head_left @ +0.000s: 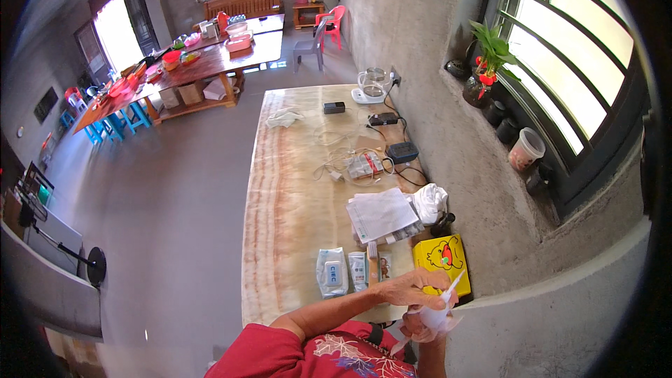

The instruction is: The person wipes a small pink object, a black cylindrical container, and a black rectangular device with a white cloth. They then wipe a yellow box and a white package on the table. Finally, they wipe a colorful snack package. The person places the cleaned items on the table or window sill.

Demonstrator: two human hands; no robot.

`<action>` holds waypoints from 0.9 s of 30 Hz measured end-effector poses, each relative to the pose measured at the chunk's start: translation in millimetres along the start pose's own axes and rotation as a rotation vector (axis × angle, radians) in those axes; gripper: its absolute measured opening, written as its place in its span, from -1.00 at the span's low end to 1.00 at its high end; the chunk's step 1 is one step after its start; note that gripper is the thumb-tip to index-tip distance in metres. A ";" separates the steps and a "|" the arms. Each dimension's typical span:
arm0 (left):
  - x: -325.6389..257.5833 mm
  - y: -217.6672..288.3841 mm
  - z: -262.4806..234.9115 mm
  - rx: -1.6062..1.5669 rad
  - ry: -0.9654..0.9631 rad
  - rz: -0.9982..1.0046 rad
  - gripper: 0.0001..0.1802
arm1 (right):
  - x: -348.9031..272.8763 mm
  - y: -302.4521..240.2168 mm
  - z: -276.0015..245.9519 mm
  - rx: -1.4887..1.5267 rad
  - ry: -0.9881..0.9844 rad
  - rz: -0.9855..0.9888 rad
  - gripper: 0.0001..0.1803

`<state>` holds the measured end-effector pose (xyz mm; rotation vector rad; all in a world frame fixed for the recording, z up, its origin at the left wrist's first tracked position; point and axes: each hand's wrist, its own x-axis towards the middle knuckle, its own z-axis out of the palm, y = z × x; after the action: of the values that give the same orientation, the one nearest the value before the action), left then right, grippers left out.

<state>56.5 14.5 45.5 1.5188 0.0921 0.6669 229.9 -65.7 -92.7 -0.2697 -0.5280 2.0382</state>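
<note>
Evidently, a thin, crumpled white sheet (437, 317) is held in both hands, over the near right corner of the bench (294, 224), with a yellow box (441, 254) just beyond them. The left hand (411, 287) is curled, its fingertips seemingly pinched on the upper part of the sheet, while the lower folds are gathered in the right hand (420, 327); the exact contact of each finger cannot be told at this size. For good handling, a light pinch would be advised, with the bulk supported from below and the loose edges gathered in, so that the material is neither torn nor caught on the box. A narrow tip is pointed up and to the right of the hands, and the long axis is slanted from the loose folds below the right hand to that tip. To the left of the hands, a wipes pack (332, 273) is laid.
</note>
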 end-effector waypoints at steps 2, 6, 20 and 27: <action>0.2 0.5 -0.2 -0.020 -0.037 -0.026 -0.70 | 6.6 12.2 -43.7 -0.561 0.418 -0.219 -0.51; 0.3 -6.8 4.6 0.182 0.211 0.111 -0.66 | 6.5 -12.9 42.8 0.102 0.206 -0.278 -0.45; 1.4 -23.6 30.7 0.436 0.549 0.108 -0.65 | 23.1 -36.0 66.1 -0.079 0.486 -0.206 -0.51; -2.2 -28.7 24.8 0.435 0.496 0.011 -0.63 | 9.2 -24.0 97.4 -0.308 0.509 -0.264 -0.51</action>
<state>75.9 -6.0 20.0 1.7327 0.6398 1.0720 205.0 -72.3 4.7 -0.8324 -0.5194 1.5487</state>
